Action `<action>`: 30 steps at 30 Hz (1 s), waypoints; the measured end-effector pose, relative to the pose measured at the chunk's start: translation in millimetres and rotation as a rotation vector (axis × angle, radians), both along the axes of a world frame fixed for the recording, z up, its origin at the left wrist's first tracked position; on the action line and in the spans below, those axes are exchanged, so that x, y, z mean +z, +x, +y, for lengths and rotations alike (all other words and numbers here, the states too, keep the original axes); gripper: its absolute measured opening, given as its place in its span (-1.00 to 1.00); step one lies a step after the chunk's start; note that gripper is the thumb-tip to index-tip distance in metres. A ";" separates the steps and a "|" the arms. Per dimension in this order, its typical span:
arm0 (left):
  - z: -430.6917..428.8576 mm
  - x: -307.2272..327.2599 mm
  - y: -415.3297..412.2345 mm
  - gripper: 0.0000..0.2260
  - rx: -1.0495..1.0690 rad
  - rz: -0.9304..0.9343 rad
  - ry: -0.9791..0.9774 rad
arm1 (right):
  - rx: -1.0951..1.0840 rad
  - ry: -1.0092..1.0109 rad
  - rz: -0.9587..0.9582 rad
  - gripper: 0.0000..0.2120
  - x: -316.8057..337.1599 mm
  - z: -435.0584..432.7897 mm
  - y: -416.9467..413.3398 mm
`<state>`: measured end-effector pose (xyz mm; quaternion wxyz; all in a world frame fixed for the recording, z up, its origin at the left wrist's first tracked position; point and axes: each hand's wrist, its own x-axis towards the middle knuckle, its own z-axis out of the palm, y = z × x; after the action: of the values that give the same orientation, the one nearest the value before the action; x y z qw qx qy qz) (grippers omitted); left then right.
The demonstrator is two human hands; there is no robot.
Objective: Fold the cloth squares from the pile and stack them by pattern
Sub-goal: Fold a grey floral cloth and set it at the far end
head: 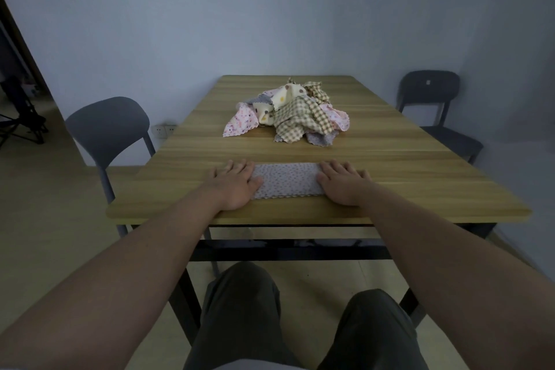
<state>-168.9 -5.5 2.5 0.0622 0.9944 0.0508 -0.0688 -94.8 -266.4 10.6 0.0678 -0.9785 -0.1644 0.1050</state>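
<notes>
A grey cloth with small dots [289, 179] lies folded into a long strip near the front edge of the wooden table [420, 177]. My left hand [235, 183] presses flat on its left end, fingers straight. My right hand [344, 183] lies flat on its right end in the same way. Farther back, at the table's middle, sits the pile of crumpled cloth squares [289, 112]: pink floral, cream with coloured dots, beige check and grey pieces tangled together.
A grey chair [109, 129] stands at the table's left side and a dark chair [432, 99] at the far right. A wall runs behind the table. My knees show below the table's front edge.
</notes>
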 end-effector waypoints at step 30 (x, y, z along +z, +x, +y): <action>-75.3 -4.7 19.7 -0.30 -0.142 -0.075 0.004 | -0.333 0.664 -0.155 -0.74 34.4 13.8 -1.6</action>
<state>-149.2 -80.9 -2.3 0.0570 0.9975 -0.0224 -0.0357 -96.3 -252.5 45.0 0.3848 -0.9215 -0.0329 -0.0407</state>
